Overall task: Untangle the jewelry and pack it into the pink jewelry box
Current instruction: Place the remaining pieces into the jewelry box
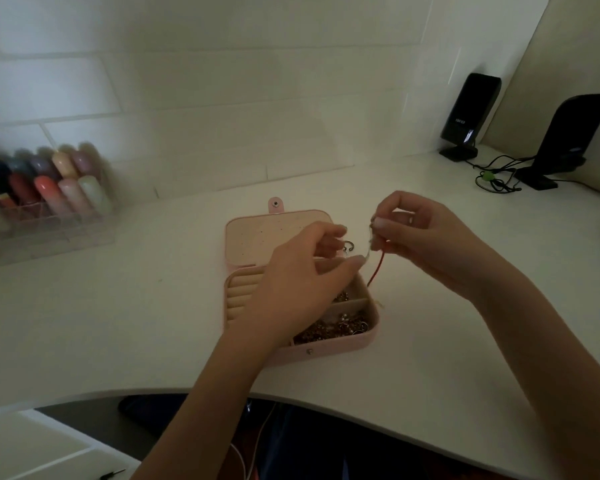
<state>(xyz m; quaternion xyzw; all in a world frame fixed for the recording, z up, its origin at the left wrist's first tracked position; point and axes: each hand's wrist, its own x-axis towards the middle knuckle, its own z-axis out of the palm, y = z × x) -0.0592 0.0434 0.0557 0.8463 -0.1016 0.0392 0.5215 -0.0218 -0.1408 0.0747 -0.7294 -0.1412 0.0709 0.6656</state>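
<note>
The pink jewelry box lies open on the white desk, its lid tipped back flat. Ring rolls fill its left side, and a heap of tangled jewelry fills the front right compartment. My right hand pinches a thin chain with a red cord hanging from it, just above the box's right edge. My left hand hovers over the box and pinches the lower end of that chain between thumb and finger. A small metal hoop shows beside my left fingers.
A clear organizer with several coloured bottles stands at the far left. Two black stands with tangled cables sit at the back right. The desk's curved front edge runs just before my lap.
</note>
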